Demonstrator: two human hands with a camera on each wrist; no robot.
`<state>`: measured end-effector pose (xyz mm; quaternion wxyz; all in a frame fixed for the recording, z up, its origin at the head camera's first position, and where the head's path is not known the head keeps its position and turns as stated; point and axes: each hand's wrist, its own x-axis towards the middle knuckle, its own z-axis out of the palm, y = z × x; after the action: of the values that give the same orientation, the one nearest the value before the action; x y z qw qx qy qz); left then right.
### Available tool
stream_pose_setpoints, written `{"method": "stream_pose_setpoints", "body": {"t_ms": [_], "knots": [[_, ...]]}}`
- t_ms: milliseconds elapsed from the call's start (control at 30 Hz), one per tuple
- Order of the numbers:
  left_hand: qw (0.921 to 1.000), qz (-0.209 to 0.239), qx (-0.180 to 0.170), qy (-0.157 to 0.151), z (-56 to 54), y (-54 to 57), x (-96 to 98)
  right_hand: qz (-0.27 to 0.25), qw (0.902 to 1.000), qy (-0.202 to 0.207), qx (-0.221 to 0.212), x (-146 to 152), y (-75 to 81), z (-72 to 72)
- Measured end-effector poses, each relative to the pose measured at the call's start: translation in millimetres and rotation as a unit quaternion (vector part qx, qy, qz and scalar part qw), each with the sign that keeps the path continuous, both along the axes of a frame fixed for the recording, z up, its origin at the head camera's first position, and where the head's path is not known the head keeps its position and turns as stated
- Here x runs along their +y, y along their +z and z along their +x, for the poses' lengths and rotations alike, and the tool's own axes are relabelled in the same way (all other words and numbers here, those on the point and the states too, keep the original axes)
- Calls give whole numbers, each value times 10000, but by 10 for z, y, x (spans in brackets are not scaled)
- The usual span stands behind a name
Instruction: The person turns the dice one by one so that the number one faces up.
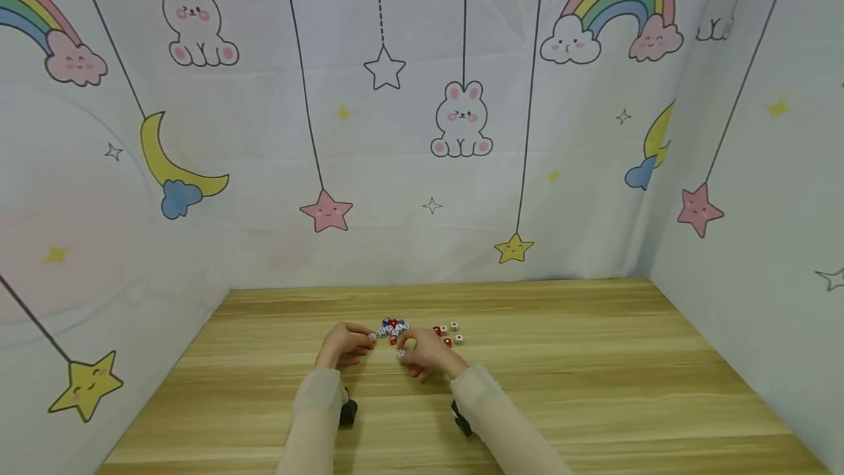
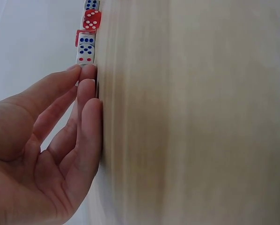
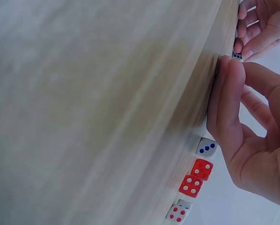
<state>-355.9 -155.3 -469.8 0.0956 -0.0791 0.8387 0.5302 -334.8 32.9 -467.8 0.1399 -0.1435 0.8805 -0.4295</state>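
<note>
Sleeves at 6 o'clock; left hand (image 1: 343,347) rests fingertips on the wooden table (image 1: 593,372), fingers near-straight, pinching nothing, just beside a white die (image 2: 85,48). At 12 o'clock sits the dice cluster (image 1: 393,327), corralled between both hands. Right hand (image 1: 425,354) curls beside loose red dice (image 3: 196,177); can't tell if it pinches one.

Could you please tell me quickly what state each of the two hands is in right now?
Left hand: open, straight fingertips resting on the table beside a white die.
Right hand: cannot tell; fingers bent at the table, any grip hidden.
</note>
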Motion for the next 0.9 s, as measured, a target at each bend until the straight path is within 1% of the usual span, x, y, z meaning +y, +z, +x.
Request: {"method": "stream_pose_setpoints", "body": {"t_ms": [200, 367, 467, 600, 733, 833, 900], "knots": [[10000, -3, 0, 9, 11, 5, 3, 350, 9988, 186, 302, -15, 9, 23], [10000, 30, -7, 1, 18, 1, 5, 481, 9980, 159, 384, -21, 13, 32], [10000, 62, -6, 1, 17, -5, 1, 373, 9988, 82, 314, -14, 0, 20], [10000, 88, 3, -6, 9, -15, -3, 52, 9999, 8, 149, 9, -13, 1], [9999, 100, 19, -26, 1, -17, -4, -222, 9996, 106, 142, 44, -29, -5], [10000, 84, 26, -36, 0, -11, -5, -200, 9997, 79, 134, 49, -17, 6], [10000, 66, 31, -47, 2, -4, -7, -154, 9999, -30, 44, 39, 4, 16]]}}
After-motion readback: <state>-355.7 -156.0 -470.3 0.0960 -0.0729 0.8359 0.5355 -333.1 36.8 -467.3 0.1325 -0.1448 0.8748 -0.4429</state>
